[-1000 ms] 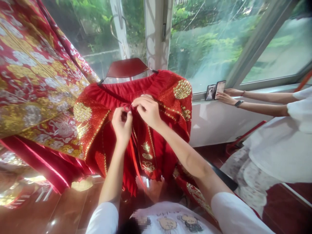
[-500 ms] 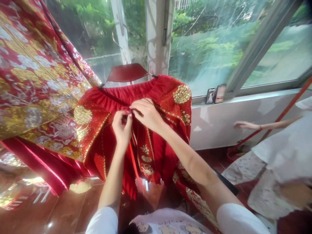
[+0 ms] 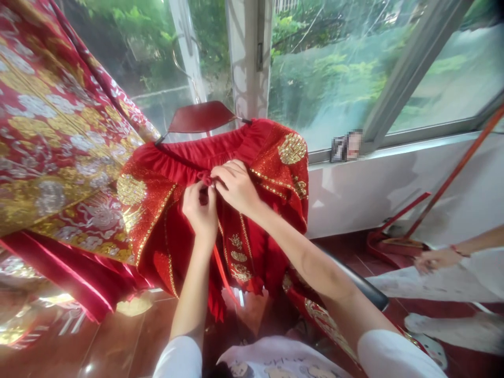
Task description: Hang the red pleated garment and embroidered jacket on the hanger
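Note:
A red skirt-like garment [image 3: 185, 142] with a gathered upper edge and gold sequin embroidery hangs before me. It is clipped to a hanger with a dark red centre piece [image 3: 200, 116]. At the middle of its upper edge, my left hand [image 3: 200, 210] pinches a red ribbon [image 3: 205, 177] where it forms a loop or knot. My right hand [image 3: 236, 185] closes on the same ribbon from the other side, fingertips nearly meeting the left's. One ribbon tail [image 3: 223, 273] dangles below; what lies between the fingertips is partly hidden.
A large red, gold and silver brocade garment [image 3: 51, 142] hangs close on the left. Windows [image 3: 323, 84] stand behind, with photos or phones [image 3: 346, 146] on the sill. At right are a dustpan [image 3: 397, 247], a long red pole [image 3: 452, 176] and another person's hand [image 3: 439, 260].
Both my hands stay at the ribbon, with small finger shifts; the knot shows more plainly. The other person has moved lower and farther right, uncovering the dustpan. The view has shifted slightly.

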Available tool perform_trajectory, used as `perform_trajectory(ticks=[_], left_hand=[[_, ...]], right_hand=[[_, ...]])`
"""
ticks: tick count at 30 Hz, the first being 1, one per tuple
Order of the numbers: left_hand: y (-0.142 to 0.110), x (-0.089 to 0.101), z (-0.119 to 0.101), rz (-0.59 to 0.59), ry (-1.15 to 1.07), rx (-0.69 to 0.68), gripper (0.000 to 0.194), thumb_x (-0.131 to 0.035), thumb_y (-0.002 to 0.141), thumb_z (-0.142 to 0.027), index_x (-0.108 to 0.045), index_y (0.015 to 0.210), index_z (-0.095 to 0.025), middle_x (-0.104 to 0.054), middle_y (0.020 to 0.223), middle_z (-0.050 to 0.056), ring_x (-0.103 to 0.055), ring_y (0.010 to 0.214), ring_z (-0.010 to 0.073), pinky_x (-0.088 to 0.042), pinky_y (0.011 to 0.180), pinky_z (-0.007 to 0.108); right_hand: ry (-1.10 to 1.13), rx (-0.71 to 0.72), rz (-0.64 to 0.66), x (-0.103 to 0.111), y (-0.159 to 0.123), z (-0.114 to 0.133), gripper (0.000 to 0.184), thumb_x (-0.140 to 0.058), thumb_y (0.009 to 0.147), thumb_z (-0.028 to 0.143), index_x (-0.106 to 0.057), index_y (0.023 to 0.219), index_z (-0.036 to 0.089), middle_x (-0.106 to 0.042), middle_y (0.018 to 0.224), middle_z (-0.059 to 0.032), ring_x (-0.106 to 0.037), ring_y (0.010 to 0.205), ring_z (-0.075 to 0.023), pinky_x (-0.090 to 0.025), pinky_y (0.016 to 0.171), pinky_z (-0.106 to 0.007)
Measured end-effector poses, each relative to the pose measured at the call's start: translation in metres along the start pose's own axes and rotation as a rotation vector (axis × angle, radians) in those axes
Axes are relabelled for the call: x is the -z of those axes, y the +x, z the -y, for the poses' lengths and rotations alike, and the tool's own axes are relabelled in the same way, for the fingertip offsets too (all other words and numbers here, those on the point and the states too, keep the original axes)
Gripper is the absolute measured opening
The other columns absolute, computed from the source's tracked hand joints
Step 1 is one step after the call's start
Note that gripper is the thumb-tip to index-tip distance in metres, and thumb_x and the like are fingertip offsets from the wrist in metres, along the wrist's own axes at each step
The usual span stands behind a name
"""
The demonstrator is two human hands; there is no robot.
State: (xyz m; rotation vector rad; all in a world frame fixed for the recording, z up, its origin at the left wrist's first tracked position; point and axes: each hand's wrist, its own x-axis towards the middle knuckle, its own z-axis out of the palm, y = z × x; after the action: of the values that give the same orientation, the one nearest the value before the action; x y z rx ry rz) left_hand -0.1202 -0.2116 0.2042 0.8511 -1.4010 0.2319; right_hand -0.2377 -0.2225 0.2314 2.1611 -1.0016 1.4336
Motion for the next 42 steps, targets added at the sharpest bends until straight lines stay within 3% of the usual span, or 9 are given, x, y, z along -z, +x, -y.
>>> perform_trajectory(ticks=[7, 12, 18, 22, 25, 30, 33, 36, 42], left_hand=[[0.002, -0.001, 0.009, 0.064, 0.001, -0.020, 0.014, -0.060, 0.086, -0.023, -0.067, 0.093, -0.013, -0.064, 0.084, 0.005, -0.051, 0.059, 0.0089, -0.045, 0.057, 0.022], [0.001, -0.003, 0.009, 0.069, 0.015, -0.024, 0.012, -0.059, 0.085, -0.022, -0.065, 0.089, -0.013, -0.061, 0.083, 0.004, -0.049, 0.058, 0.0090, -0.044, 0.056, 0.022], [0.001, 0.001, -0.003, -0.028, 0.167, 0.002, 0.018, -0.060, 0.085, -0.026, -0.063, 0.097, -0.013, -0.062, 0.081, 0.005, -0.055, 0.067, 0.0135, -0.044, 0.063, 0.025], [0.002, 0.004, -0.009, 0.041, 0.245, 0.032, 0.017, -0.056, 0.085, -0.022, -0.062, 0.099, -0.014, -0.064, 0.088, 0.007, -0.057, 0.077, 0.0173, -0.041, 0.065, 0.027], [0.004, 0.009, -0.009, 0.096, 0.218, 0.036, 0.007, -0.053, 0.084, -0.016, -0.060, 0.082, -0.017, -0.059, 0.080, 0.004, -0.053, 0.071, 0.0153, -0.037, 0.061, 0.025], [0.013, 0.026, -0.003, 0.260, -0.061, -0.010, 0.014, -0.061, 0.083, -0.019, -0.056, 0.070, -0.017, -0.053, 0.075, 0.000, -0.050, 0.070, 0.0119, -0.039, 0.065, 0.023], [0.018, 0.034, 0.001, 0.378, -0.261, 0.114, 0.016, -0.064, 0.084, -0.028, -0.061, 0.072, -0.017, -0.056, 0.074, -0.001, -0.053, 0.070, 0.0118, -0.042, 0.066, 0.023], [0.016, 0.036, 0.004, 0.395, -0.418, 0.284, 0.020, -0.066, 0.082, -0.034, -0.062, 0.072, -0.017, -0.057, 0.076, -0.001, -0.057, 0.066, 0.0115, -0.047, 0.063, 0.024], [0.005, 0.027, 0.000, 0.382, -0.608, 0.568, 0.023, -0.066, 0.080, -0.039, -0.060, 0.078, -0.017, -0.059, 0.066, -0.002, -0.057, 0.051, 0.0097, -0.048, 0.051, 0.022]], right_hand=[[-0.110, 0.048, -0.075, -0.014, -0.002, -0.013, 0.030, -0.039, 0.096, 0.015, -0.067, 0.103, 0.011, -0.066, 0.119, -0.0140, -0.061, 0.097, -0.0205, -0.040, 0.096, -0.042], [-0.197, 0.065, -0.133, -0.018, -0.006, -0.009, 0.030, -0.039, 0.096, 0.018, -0.068, 0.092, 0.012, -0.069, 0.112, -0.0137, -0.063, 0.095, -0.0201, -0.041, 0.095, -0.042], [-0.346, -0.015, -0.179, -0.005, -0.014, 0.017, 0.029, -0.036, 0.098, 0.021, -0.064, 0.089, 0.017, -0.068, 0.115, -0.0105, -0.062, 0.098, -0.0200, -0.034, 0.103, -0.046], [-0.393, -0.213, -0.067, 0.001, -0.012, 0.043, 0.025, -0.038, 0.094, 0.014, -0.061, 0.088, 0.013, -0.061, 0.124, -0.0187, -0.057, 0.105, -0.0252, -0.035, 0.100, -0.047], [-0.419, -0.286, -0.008, 0.003, -0.011, 0.057, 0.020, -0.041, 0.091, 0.011, -0.061, 0.090, 0.010, -0.055, 0.129, -0.0225, -0.051, 0.113, -0.0290, -0.037, 0.097, -0.046], [-0.314, -0.374, 0.142, 0.016, -0.013, 0.062, 0.021, -0.044, 0.091, 0.020, -0.064, 0.087, 0.013, -0.062, 0.099, -0.0145, -0.057, 0.090, -0.0232, -0.042, 0.077, -0.033], [-0.206, -0.521, 0.303, 0.022, -0.016, 0.057, 0.021, -0.044, 0.092, 0.023, -0.064, 0.089, 0.015, -0.063, 0.087, -0.0081, -0.056, 0.072, -0.0173, -0.037, 0.064, -0.027], [-0.018, -0.639, 0.474, 0.024, -0.029, 0.049, 0.019, -0.046, 0.089, 0.020, -0.062, 0.079, 0.015, -0.061, 0.073, -0.0035, -0.049, 0.059, -0.0122, -0.030, 0.057, -0.025], [0.260, -0.668, 0.714, 0.030, -0.083, 0.039, 0.024, -0.053, 0.081, 0.016, -0.045, 0.059, 0.018, -0.048, 0.055, 0.0021, -0.037, 0.047, -0.0078, -0.023, 0.050, -0.024]])
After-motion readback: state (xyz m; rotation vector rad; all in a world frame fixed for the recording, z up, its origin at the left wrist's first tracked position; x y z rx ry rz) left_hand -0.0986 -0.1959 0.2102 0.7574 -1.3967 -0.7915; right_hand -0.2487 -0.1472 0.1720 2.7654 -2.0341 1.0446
